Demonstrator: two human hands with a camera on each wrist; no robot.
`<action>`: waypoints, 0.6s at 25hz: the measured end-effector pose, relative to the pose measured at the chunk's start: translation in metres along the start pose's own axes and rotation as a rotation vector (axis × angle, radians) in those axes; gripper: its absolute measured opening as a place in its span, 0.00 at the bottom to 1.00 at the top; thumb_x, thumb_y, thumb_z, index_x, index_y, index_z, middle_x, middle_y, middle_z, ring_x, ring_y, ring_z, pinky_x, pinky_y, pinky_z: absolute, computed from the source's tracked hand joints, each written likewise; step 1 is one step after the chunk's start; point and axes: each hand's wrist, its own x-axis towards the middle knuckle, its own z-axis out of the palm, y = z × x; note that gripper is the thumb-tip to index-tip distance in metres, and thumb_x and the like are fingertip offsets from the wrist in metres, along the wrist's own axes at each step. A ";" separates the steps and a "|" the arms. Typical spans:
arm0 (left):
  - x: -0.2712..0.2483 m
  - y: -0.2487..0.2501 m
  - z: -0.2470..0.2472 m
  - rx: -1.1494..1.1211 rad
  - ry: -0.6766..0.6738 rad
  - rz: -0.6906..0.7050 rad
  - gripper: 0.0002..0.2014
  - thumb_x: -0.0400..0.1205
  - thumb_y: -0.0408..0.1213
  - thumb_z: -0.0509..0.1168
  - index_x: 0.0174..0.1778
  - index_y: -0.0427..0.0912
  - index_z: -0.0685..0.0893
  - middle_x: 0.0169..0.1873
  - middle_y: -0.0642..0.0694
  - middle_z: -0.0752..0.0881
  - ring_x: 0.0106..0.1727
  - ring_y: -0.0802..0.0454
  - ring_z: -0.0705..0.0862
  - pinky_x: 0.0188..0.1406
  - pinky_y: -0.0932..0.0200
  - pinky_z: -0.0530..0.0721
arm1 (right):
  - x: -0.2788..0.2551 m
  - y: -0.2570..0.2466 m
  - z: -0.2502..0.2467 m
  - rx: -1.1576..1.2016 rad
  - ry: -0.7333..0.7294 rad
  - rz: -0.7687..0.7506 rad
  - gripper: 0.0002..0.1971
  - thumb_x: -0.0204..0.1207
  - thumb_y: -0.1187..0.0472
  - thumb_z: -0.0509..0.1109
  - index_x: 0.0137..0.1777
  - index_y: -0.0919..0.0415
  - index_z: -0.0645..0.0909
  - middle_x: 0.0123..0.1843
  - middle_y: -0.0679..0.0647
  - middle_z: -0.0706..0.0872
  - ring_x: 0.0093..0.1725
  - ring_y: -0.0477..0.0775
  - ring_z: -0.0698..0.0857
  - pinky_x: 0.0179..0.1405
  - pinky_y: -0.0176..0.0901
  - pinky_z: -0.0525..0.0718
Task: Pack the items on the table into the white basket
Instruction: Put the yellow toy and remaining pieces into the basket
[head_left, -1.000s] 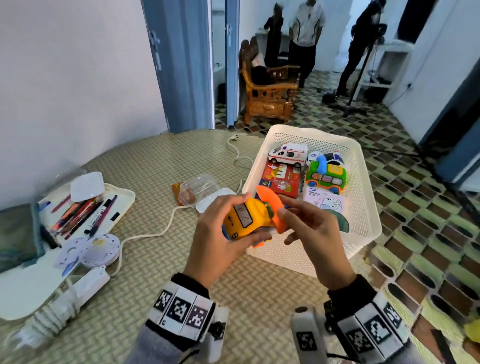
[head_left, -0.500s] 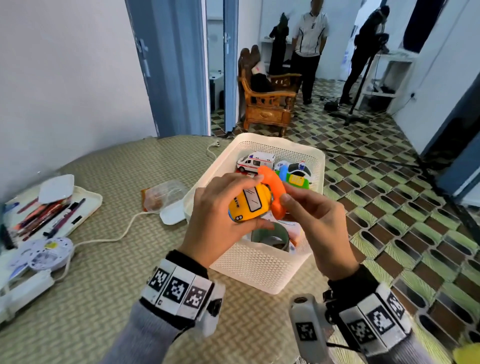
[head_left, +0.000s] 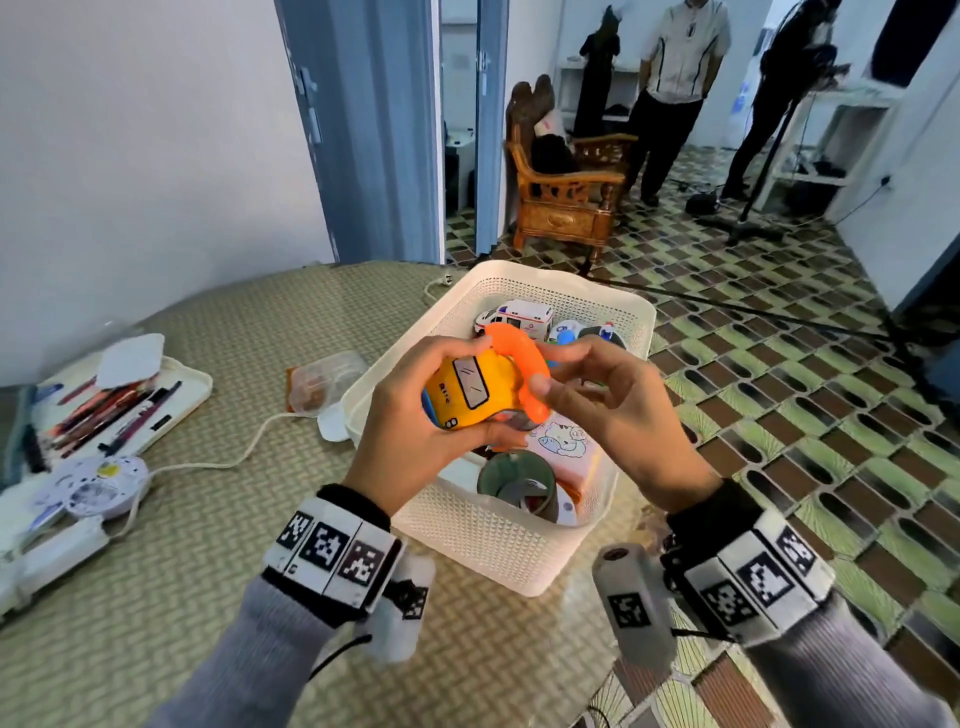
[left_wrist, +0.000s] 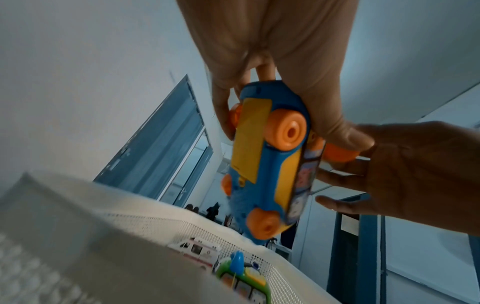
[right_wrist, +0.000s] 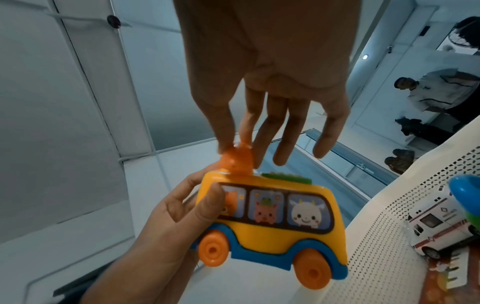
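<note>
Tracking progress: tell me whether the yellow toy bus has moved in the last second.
Yes. The yellow toy bus has shifted from over the left rim of the white basket to above its middle.

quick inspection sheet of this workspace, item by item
surface: woven-pattern table.
job's things: yellow toy bus held over white basket; toy ambulance inside.
clutter: tray of pens, clear plastic container.
grippers: left hand grips the bus body; right hand pinches its orange handle.
cables: white cord across the table.
surroundings: wooden armchair, people standing, blue door.
</note>
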 end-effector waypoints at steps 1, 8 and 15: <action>0.000 -0.005 0.001 -0.081 -0.002 -0.057 0.34 0.58 0.41 0.84 0.59 0.45 0.80 0.53 0.52 0.84 0.55 0.62 0.83 0.50 0.70 0.79 | 0.006 0.002 -0.003 -0.037 -0.071 -0.013 0.18 0.69 0.51 0.77 0.58 0.52 0.82 0.59 0.53 0.87 0.59 0.54 0.86 0.65 0.65 0.79; 0.000 -0.030 -0.003 -0.235 -0.018 -0.183 0.34 0.58 0.35 0.83 0.61 0.42 0.80 0.54 0.57 0.85 0.57 0.59 0.84 0.51 0.67 0.82 | 0.042 0.006 -0.002 -0.182 -0.352 0.000 0.37 0.62 0.56 0.82 0.73 0.54 0.75 0.65 0.48 0.84 0.64 0.46 0.83 0.69 0.53 0.78; -0.010 -0.052 -0.009 -0.235 -0.025 -0.228 0.35 0.57 0.37 0.84 0.61 0.44 0.80 0.54 0.55 0.84 0.58 0.57 0.83 0.51 0.65 0.83 | 0.052 0.018 0.011 -0.183 -0.385 0.010 0.39 0.55 0.53 0.83 0.69 0.55 0.77 0.59 0.46 0.87 0.58 0.44 0.86 0.64 0.48 0.81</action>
